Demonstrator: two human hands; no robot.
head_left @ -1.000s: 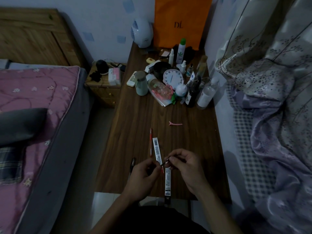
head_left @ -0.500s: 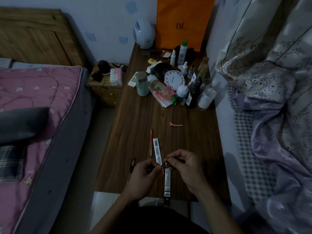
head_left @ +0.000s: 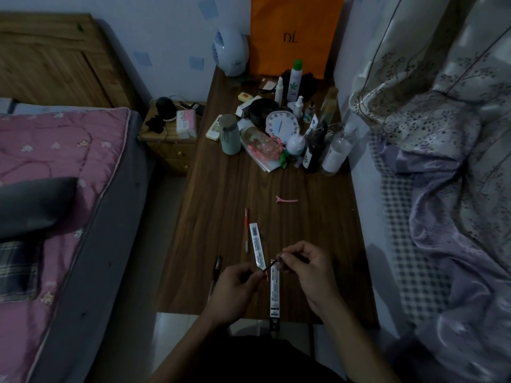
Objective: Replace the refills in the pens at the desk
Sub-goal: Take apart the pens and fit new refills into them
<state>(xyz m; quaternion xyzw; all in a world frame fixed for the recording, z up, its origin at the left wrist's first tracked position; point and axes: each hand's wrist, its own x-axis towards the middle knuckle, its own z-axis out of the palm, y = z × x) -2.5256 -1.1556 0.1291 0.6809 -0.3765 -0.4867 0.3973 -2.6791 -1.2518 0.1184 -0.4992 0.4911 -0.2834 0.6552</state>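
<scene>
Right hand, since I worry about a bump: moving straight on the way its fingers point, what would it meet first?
Probably the left hand, whose fingertips face the right hand across the thin refill; depth is unclear.

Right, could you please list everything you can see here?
desk: one, brown wood, centre.
red pen: one, red, mid-desk.
black pen: one, black, near edge, left.
refill packets: two, white, near half of desk.
hair clip: one, pink, mid-desk.
clock: one, white, far clutter.
bottles: several, mixed, far end.
paper bag: one, orange, far wall.
bed: one, pink quilt, left.
thin pen part: one, dark, above the packets.
left hand: one, pinching it.
right hand: one, pinching it.
</scene>
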